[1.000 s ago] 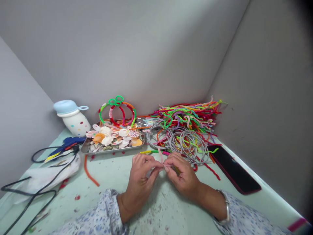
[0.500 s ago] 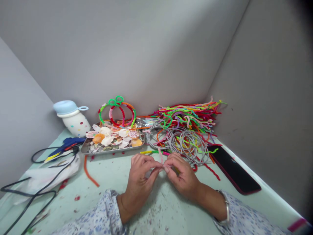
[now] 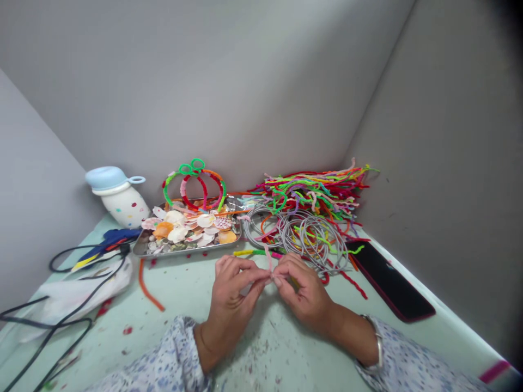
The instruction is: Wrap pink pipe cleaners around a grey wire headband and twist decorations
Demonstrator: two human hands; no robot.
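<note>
A pale pink pipe cleaner sticks up from between my fingertips. My left hand is closed, thumb and forefinger pinching its lower end. Right against it, my right hand pinches the same spot with thumb and forefinger. Just beyond my knuckles, a multicoloured wrapped strip in yellow, green and pink runs along the table and passes behind my right hand, which hides the rest of it. Coils of grey wire lie past my right hand, tangled with loose pipe cleaners.
A metal tray of seashells holds pipe-cleaner rings. Behind the coils is a heap of pipe cleaners. A phone lies right; a white bottle, black cable and plastic bag are left. Grey walls enclose the table.
The view has shifted very slightly. Both hands keep their pinch on the pink pipe cleaner in nearly the same place.
</note>
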